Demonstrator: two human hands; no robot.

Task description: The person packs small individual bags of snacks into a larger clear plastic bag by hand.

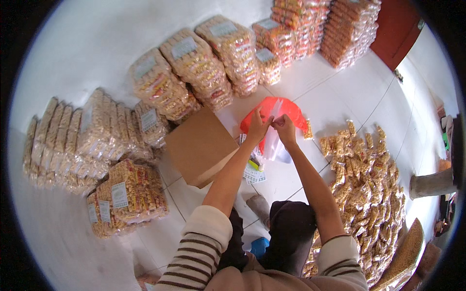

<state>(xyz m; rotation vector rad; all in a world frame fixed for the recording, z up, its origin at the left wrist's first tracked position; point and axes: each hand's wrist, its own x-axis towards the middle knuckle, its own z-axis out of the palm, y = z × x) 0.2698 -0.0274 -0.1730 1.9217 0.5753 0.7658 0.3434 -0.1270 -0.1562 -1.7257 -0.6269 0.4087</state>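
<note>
My left hand [259,125] and my right hand [284,128] meet in front of me, fingertips nearly touching, both pinching the upper part of a clear plastic bag [271,145]. The bag hangs below my fingers, thin and flat. Behind and beneath it a red plastic bag [295,109] lies spread on the tiled floor. Printed paper labels [255,175] lie on the floor beside my left forearm, with a yellow-green cutter [256,164] on them.
A cardboard box [200,145] stands left of my forearm. Large clear packs of snacks [196,65] are stacked along the wall. A wide heap of small snack packets [367,189] covers the floor at right. A blue object [259,246] lies between my legs.
</note>
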